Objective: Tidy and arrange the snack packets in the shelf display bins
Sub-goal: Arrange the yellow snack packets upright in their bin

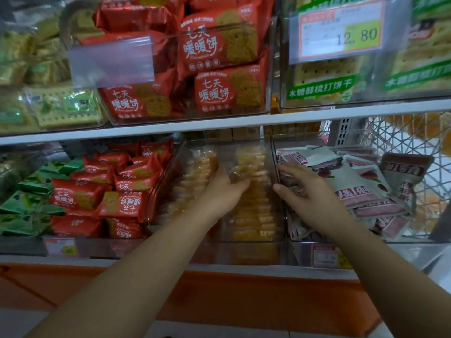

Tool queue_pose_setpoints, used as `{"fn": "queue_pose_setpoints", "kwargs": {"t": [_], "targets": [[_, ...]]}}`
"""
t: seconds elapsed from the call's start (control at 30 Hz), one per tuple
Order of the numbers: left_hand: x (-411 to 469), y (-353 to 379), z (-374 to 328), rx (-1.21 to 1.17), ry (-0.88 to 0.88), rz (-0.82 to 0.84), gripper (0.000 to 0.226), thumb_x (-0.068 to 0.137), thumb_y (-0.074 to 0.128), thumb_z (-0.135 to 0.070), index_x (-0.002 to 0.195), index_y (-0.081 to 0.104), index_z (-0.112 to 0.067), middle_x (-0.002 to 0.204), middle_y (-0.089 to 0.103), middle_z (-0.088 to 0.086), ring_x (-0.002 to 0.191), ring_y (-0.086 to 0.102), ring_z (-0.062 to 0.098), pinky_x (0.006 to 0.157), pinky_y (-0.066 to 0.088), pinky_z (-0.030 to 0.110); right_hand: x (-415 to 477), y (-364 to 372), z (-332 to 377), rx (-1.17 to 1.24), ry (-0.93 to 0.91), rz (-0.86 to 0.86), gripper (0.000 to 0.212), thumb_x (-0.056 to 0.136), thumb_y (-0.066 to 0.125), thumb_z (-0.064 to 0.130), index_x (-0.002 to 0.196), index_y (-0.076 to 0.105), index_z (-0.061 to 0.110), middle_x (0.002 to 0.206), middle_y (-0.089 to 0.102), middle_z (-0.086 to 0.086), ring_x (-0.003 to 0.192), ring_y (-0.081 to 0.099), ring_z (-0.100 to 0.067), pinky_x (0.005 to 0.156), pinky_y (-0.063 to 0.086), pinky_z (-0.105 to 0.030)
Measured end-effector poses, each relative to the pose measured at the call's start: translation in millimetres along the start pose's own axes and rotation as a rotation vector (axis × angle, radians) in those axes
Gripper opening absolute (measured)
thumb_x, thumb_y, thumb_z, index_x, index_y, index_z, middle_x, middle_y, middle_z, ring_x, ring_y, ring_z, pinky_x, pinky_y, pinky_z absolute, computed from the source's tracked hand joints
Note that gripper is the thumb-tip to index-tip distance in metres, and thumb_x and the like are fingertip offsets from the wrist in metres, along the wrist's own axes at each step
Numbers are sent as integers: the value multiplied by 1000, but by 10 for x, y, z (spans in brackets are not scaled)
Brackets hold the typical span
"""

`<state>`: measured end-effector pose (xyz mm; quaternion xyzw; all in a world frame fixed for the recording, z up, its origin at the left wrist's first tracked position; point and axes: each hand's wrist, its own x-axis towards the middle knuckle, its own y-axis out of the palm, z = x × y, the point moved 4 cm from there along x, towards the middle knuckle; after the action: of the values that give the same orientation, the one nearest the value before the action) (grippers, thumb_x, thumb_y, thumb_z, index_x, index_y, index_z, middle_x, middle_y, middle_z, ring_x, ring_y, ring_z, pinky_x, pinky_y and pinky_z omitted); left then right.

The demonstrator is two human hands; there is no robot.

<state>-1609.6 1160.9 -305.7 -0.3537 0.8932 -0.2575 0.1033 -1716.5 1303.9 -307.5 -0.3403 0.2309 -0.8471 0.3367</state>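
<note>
A clear plastic bin (275, 230) in the middle of the lower shelf holds several clear packets of orange-yellow biscuits (251, 211). My left hand (224, 191) reaches into this bin and grips one clear biscuit packet (240, 173) near its top. My right hand (310, 193) hovers with fingers spread and relaxed over the wall between this bin and the one to the right. That right bin is filled with white and pink snack packets (353, 189) lying in a jumble.
Left of the middle bin sit red biscuit packets (117, 191) and green packets (31, 191). The upper shelf (219, 124) carries bins of red packets (219, 45) and green-labelled crackers (324, 89), with a price tag (341, 32). A white wire basket (402, 137) stands at right.
</note>
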Motion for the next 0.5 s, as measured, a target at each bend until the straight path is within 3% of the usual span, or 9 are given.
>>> {"fn": "queue_pose_setpoints", "kwargs": {"t": [0.03, 0.13, 0.23, 0.33, 0.43, 0.5], "targets": [[112, 39, 6, 8, -19, 4, 65, 90, 58, -39, 145, 27, -25, 144, 42, -2, 126, 46, 19, 105, 38, 33, 60, 21, -25, 13, 24, 7, 46, 90, 58, 26, 135, 48, 20, 137, 47, 5, 121, 40, -4, 84, 33, 0], [397, 133, 8, 49, -65, 49, 53, 89, 58, -42, 136, 46, -21, 133, 53, 2, 115, 54, 21, 100, 44, 38, 163, 103, -98, 23, 20, 56, 43, 91, 56, 30, 133, 51, 24, 134, 53, 4, 121, 50, -14, 91, 44, -25], [544, 182, 35, 98, -83, 113, 56, 79, 61, -54, 126, 55, -24, 121, 62, 0, 105, 60, 18, 96, 48, 38, 199, 97, -126, 43, 43, 67, 40, 91, 57, 31, 131, 52, 27, 131, 55, 6, 115, 52, -12, 88, 43, -25], [570, 204, 59, 181, -21, 173, 55, 88, 58, -46, 137, 43, -25, 128, 57, -3, 112, 56, 16, 96, 45, 31, 200, 92, -138, 49, 37, 77, 42, 91, 57, 31, 132, 51, 29, 130, 54, 10, 112, 51, -8, 85, 39, -18], [545, 196, 65, 215, 26, 206, 73, 92, 54, -42, 150, 12, -27, 133, 48, -9, 121, 47, 11, 92, 36, 20, 187, 116, -150, 49, 57, 79, 44, 91, 56, 30, 134, 49, 25, 131, 51, 9, 105, 55, -10, 76, 35, -5], [541, 206, 83, 220, 44, 240, 81, 92, 52, -43, 151, -1, -26, 140, 43, -9, 125, 42, 8, 94, 33, 17, 195, 133, -152, 28, 65, 73, 46, 91, 56, 30, 136, 47, 22, 139, 47, 4, 108, 53, -9, 78, 32, -3]]}}
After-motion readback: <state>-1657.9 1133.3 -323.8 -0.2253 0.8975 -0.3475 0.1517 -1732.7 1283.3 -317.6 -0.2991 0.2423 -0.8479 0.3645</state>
